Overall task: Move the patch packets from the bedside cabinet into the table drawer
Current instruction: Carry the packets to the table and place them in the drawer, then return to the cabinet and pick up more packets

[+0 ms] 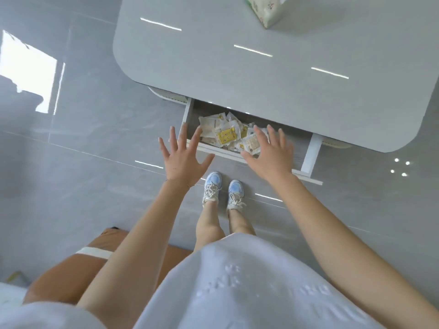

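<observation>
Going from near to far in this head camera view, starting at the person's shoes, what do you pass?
Shoes → drawer front edge with both open hands, left hand and right hand, over it → patch packets in the drawer → grey tabletop → tissue pack.

Patch packets — white and yellow, heaped loose in open table drawer.

bright, soft-focus view; ceiling-light glare streaks the glossy table.

left hand – fingers splayed, empty | right hand – fingers splayed, empty
</observation>
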A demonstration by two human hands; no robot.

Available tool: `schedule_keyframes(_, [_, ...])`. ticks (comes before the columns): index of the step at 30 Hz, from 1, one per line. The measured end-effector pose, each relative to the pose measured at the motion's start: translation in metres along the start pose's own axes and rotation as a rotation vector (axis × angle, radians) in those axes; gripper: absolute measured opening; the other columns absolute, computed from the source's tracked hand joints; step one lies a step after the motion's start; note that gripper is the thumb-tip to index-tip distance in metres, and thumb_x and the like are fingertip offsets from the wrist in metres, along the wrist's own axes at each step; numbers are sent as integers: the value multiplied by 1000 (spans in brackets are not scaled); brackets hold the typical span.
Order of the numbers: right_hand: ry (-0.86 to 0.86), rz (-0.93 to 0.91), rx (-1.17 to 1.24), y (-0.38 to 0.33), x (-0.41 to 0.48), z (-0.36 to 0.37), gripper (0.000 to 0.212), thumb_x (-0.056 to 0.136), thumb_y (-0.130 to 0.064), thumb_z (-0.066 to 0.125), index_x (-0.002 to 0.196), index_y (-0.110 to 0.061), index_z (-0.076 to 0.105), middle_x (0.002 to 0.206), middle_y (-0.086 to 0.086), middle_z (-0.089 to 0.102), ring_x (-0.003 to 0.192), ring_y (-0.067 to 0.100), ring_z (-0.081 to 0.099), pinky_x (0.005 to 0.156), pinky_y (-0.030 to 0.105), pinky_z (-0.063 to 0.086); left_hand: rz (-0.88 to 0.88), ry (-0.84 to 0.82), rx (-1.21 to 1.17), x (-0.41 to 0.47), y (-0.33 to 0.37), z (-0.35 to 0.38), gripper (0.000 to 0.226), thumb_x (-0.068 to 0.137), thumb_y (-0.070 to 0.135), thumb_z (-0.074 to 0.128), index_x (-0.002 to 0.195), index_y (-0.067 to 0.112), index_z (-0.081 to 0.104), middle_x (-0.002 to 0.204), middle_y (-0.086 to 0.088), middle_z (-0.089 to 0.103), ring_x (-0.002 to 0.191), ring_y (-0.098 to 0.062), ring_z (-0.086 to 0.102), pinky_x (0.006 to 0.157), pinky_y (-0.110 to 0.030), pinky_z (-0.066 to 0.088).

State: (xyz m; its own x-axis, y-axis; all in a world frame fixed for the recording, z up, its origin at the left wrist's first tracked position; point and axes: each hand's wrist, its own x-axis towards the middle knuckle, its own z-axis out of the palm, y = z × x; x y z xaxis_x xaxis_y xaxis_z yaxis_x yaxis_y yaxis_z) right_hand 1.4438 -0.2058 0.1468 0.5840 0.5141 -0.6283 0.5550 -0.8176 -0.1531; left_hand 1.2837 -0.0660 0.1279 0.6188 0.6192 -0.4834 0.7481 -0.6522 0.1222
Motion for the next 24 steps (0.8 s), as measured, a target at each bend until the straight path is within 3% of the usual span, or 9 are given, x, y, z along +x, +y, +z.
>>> schedule_keyframes(8, [8, -179, -129, -96, -10, -39, 75, 91, -58, 45, 153, -31, 10, 162, 5, 7, 148, 32, 2, 118, 52, 7, -301, 90, -153, -50, -79, -34, 77, 86, 67, 37, 150, 37, 7, 161, -1, -1, 147, -28, -9, 112, -57, -10])
schedule_keyframes(16, [-1, -444, -331, -258, -12, -31, 76, 90, -58, 45, 153, -29, 13, 160, 5, 11, 146, 31, 6, 117, 47, 13, -472, 199, -271, -77, -213, -56, 78, 85, 64, 45, 150, 35, 13, 160, -1, 2, 147, -22, -8, 113, -56, -10])
schedule_keyframes(24, [-54, -546, -314, -444, -19, 12, 74, 89, -55, 48, 152, -30, 17, 160, 4, 12, 147, 29, 5, 118, 46, 12, -671, 189, -344, -111, -364, -66, 76, 86, 68, 39, 150, 36, 12, 160, -1, 3, 147, -23, -8, 113, -57, -9])
